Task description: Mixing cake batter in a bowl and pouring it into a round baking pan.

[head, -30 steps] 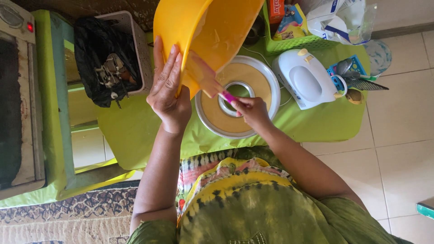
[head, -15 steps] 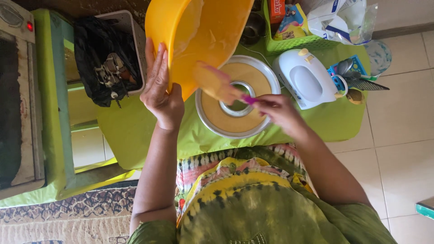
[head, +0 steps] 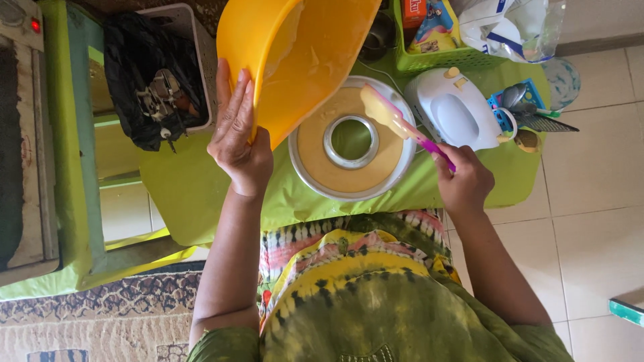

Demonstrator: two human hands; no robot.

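Here, tilted yellow bowl (head: 295, 60), batter-smeared inside, pale-coated spatula (head: 396, 121)

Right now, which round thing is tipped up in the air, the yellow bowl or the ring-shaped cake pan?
The big yellow bowl. The left hand holds it tilted above the table, while the ring-shaped cake pan lies flat on the green cloth, filled with pale batter.

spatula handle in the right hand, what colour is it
Bright pink; the spatula has a pale cream blade smeared with batter. Seen in the head view, held by the right hand.
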